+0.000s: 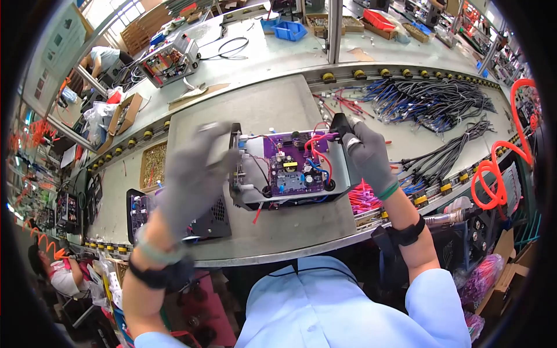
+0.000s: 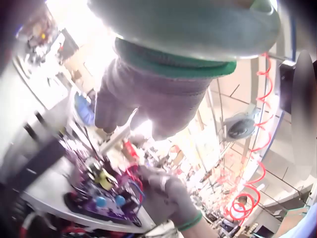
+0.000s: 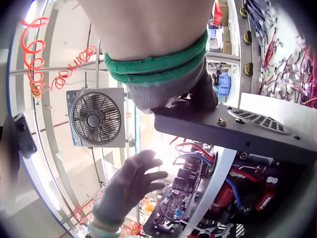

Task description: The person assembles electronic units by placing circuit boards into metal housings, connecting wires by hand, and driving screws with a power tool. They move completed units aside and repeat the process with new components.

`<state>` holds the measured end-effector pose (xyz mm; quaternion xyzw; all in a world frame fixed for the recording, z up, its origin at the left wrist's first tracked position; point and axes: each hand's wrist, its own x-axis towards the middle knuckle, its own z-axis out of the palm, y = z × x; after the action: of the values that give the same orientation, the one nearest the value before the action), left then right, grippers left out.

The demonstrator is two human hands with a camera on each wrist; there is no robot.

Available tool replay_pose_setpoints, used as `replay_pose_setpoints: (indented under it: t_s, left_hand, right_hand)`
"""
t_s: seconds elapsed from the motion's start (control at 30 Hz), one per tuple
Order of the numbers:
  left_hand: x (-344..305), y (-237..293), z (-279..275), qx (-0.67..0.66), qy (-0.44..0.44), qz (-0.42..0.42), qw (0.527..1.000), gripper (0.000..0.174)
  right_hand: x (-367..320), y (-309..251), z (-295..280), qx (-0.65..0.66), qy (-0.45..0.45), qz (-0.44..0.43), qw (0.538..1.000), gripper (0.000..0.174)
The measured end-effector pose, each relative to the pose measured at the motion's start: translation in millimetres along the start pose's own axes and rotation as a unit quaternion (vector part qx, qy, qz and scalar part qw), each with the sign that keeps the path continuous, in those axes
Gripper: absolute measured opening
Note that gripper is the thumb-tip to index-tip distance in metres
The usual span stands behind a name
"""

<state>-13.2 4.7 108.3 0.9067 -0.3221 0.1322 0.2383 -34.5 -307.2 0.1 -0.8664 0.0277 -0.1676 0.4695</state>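
Note:
An open metal case (image 1: 342, 168) with a purple circuit board (image 1: 290, 165) inside stands on the bench in front of me. Red and blue wires cross the board. My right hand (image 1: 369, 156), in a grey glove, grips the case's black end panel (image 3: 198, 124) at its upper edge. My gloved left hand (image 1: 197, 174) is blurred beside the opposite end of the case. Its fingers (image 3: 143, 173) look spread and hold nothing in the right wrist view. Under the left forearm lies a second case (image 1: 217, 217) with a board, partly hidden.
Bundles of grey and blue cables (image 1: 429, 104) lie to the right, near a coiled red air hose (image 1: 493, 174). A box of small parts (image 1: 154, 165) sits on the left. Behind the rail of yellow rollers (image 1: 360, 74) are another open unit (image 1: 171, 61) and a blue bin (image 1: 289, 31).

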Motion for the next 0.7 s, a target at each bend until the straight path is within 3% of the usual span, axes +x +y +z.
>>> replay_pose_setpoints:
  t_s: [0.03, 0.17, 0.2, 0.27, 0.37, 0.4, 0.47, 0.5, 0.53, 0.57, 0.6, 0.63, 0.67, 0.7]
  left_hand:
    - [-17, -22, -23, 0.082, 0.028, 0.034, 0.996, 0.038]
    - [-114, -85, -65, 0.137, 0.045, -0.224, 0.964, 0.039]
    - [-129, -90, -60, 0.137, 0.043, -0.222, 0.964, 0.039]
    - [-154, -102, -46, -0.025, 0.007, -0.397, 0.917, 0.039]
    - [-179, -113, -8, 0.103, 0.033, -0.235, 0.966, 0.037]
    - [-176, -108, -3, 0.087, 0.053, -0.275, 0.956, 0.036]
    - [-190, -127, 3, -0.005, 0.083, -0.287, 0.954, 0.041]
    - [-198, -124, 1, -0.034, 0.066, -0.248, 0.966, 0.041]
    - [-196, -130, 1, -0.054, 0.055, -0.244, 0.967, 0.041]
    - [-193, -131, 0, -0.065, 0.049, -0.251, 0.964, 0.041]
    - [-186, -129, -1, -0.076, 0.046, -0.263, 0.961, 0.041]
    - [-181, -122, -1, -0.076, 0.046, -0.278, 0.956, 0.042]
    - [-178, -116, -2, -0.079, 0.046, -0.291, 0.952, 0.042]
    - [-176, -110, -3, -0.084, 0.049, -0.302, 0.948, 0.042]
  right_hand:
    - [1, 3, 2, -0.012, 0.012, -0.023, 1.000, 0.020]
    - [3, -12, 23, -0.078, 0.083, -0.108, 0.988, 0.019]
    - [7, -13, 24, -0.078, 0.084, -0.106, 0.988, 0.019]
    - [20, -17, 27, -0.085, 0.027, -0.078, 0.993, 0.020]
    - [56, -2, 47, -0.058, 0.045, -0.146, 0.987, 0.026]
    - [59, 3, 48, -0.045, 0.061, -0.183, 0.980, 0.027]
    - [52, 4, 50, -0.064, 0.043, -0.125, 0.989, 0.028]
    - [46, 9, 46, -0.039, 0.025, -0.092, 0.995, 0.025]
    - [34, 6, 38, 0.076, 0.002, -0.064, 0.995, 0.026]
    - [39, 47, 42, 0.035, 0.016, -0.148, 0.988, 0.024]
    - [41, 71, 36, 0.155, -0.008, -0.142, 0.978, 0.025]
    - [31, 56, 7, 0.399, -0.131, 0.203, 0.885, 0.025]
    - [41, 105, 5, 0.075, -0.065, 0.101, 0.990, 0.029]
    - [40, 129, -16, -0.186, -0.078, 0.055, 0.978, 0.035]
